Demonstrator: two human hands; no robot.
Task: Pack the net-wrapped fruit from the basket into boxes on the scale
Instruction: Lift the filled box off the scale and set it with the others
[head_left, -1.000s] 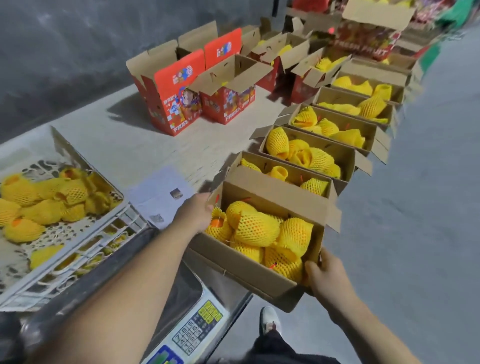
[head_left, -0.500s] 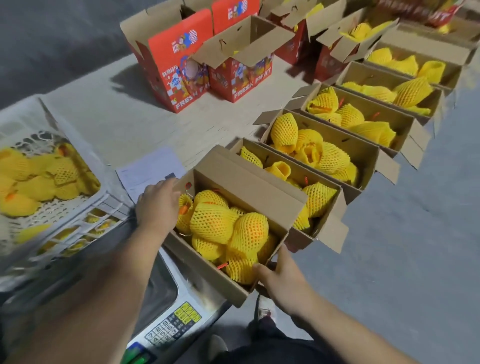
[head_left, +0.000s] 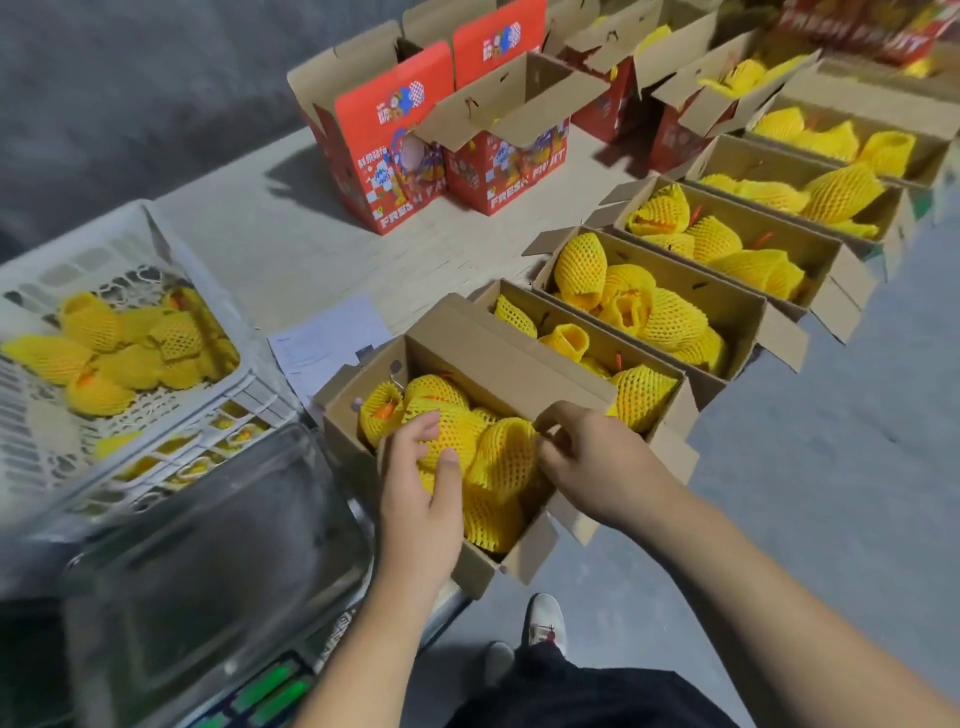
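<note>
I see yellow diamond-mesh foam netting on the fruit (head_left: 452, 436) in the plain brown cardboard box (head_left: 363, 415). My white lattice basket (head_left: 171, 260) holds more yellow netted fruit, and the gift boxes (head_left: 395, 150) are red with white lettering and cartoon prints.

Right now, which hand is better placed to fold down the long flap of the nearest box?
Probably the right hand. It is already at the long flap of the nearest box, fingers curled by its edge. The left hand lies on the net-wrapped fruit inside, further from that flap.
</note>
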